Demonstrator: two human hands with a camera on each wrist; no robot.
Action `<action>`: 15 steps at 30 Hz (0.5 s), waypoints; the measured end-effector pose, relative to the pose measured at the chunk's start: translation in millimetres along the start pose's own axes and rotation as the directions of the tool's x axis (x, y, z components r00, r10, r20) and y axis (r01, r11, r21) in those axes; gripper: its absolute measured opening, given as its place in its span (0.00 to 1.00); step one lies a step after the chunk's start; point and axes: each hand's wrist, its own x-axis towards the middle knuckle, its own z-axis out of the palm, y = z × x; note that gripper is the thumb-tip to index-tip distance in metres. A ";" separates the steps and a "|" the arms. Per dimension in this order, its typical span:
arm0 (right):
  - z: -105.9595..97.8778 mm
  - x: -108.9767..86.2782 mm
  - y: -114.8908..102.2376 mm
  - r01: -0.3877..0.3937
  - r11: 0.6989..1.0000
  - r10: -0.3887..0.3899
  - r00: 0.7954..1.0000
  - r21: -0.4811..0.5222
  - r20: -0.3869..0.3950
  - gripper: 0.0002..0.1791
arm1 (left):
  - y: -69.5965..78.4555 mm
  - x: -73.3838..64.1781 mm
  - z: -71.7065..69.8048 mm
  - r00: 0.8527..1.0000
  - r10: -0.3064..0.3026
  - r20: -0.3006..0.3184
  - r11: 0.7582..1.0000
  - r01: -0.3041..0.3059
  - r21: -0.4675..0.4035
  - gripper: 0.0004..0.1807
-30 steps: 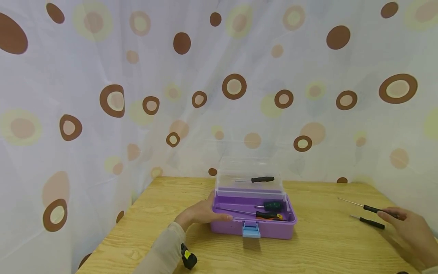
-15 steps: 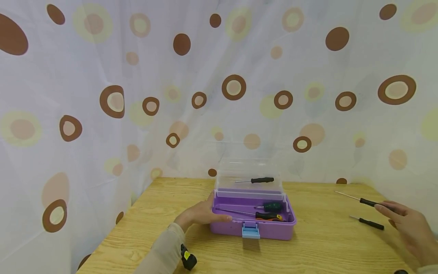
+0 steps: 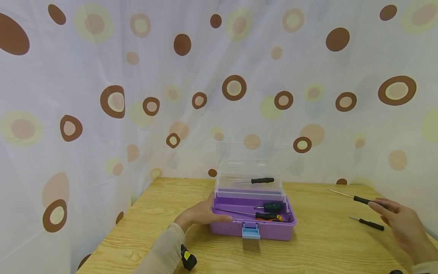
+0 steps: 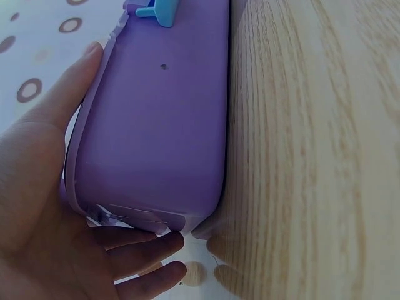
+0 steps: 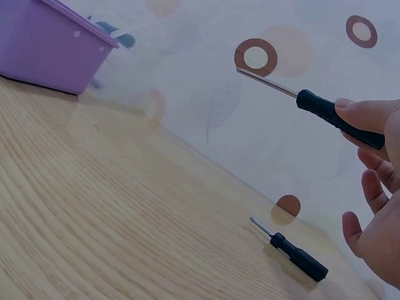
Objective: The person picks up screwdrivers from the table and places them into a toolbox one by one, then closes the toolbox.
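Observation:
My left hand grips the left end of a purple toolbox, thumb along the front rim and fingers against the end wall. In the left wrist view, several fingertips lie at the lower end of the box. Inside are a dark green-handled screwdriver and a black-handled one with a yellow end. Off to the right, my right hand pinches the handle of a black screwdriver between thumb and fingers, raised above the table with its shaft toward the box. Below it lies a shorter black screwdriver.
The toolbox's clear lid stands raised at the back, with another black screwdriver in it. A blue latch hangs at the front. Dotted curtain surrounds the back and sides of the wooden table.
My right hand has moved left and slightly up with the black screwdriver, away from the shorter one on the table. The left hand stays on the toolbox.

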 end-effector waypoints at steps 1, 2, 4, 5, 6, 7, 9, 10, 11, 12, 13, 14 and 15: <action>1.3 0.3 -0.7 -0.004 1.000 0.004 1.000 0.004 0.005 0.08 | 0.0 -0.1 -0.3 1.000 -0.003 0.000 1.000 0.003 -0.001 0.71; 2.7 0.6 -1.3 -0.012 1.000 0.012 1.000 0.019 0.010 0.08 | 0.0 -0.3 -0.7 1.000 -0.003 -0.002 1.000 0.003 -0.004 0.71; 5.5 1.5 -3.0 -0.018 1.000 0.018 1.000 0.010 0.024 0.09 | -0.1 -0.8 -1.3 1.000 -0.006 -0.006 1.000 0.006 -0.013 0.71; 6.9 1.9 -3.9 -0.019 1.000 0.019 0.999 0.005 0.034 0.09 | -0.2 -1.0 -1.5 1.000 -0.008 -0.009 1.000 0.008 -0.016 0.71; 7.8 2.4 -4.9 -0.023 1.000 0.023 0.999 0.005 0.044 0.10 | -0.3 -1.1 -1.6 1.000 -0.009 -0.011 1.000 0.009 -0.018 0.71; 8.8 2.7 -5.5 -0.018 1.000 0.018 0.998 -0.009 0.053 0.10 | -0.6 -1.2 -1.6 1.000 -0.011 -0.012 1.000 0.011 -0.018 0.71; 10.1 2.7 -6.7 -0.007 0.999 0.010 0.998 -0.048 0.068 0.10 | -1.1 -0.5 -1.2 1.000 -0.009 -0.011 1.000 0.009 -0.018 0.71; 10.6 2.4 -7.1 -0.006 0.999 0.010 0.997 -0.050 0.074 0.10 | -1.3 0.3 -1.0 1.000 -0.003 -0.009 1.000 0.003 -0.017 0.71; 11.1 2.2 -7.5 0.001 0.998 0.004 0.997 -0.060 0.078 0.10 | -1.4 1.1 -0.7 1.000 0.004 -0.008 1.000 -0.004 -0.015 0.71; 11.6 2.2 -7.8 0.002 0.999 0.002 0.997 -0.047 0.081 0.09 | -1.3 1.9 -0.5 1.000 0.008 -0.007 1.000 -0.008 -0.013 0.71; 13.1 2.6 -8.1 0.004 1.000 -0.002 0.996 -0.029 0.088 0.08 | -1.8 1.9 -0.1 1.000 0.012 -0.006 1.000 -0.012 -0.014 0.71; 14.7 3.0 -8.6 0.004 1.000 -0.004 0.995 0.001 0.095 0.08 | -2.5 1.9 0.2 1.000 0.015 -0.006 1.000 -0.015 -0.015 0.71; 16.8 3.5 -9.1 0.006 1.000 -0.008 0.995 0.028 0.103 0.08 | -3.1 1.8 0.4 1.000 0.017 -0.005 1.000 -0.017 -0.018 0.71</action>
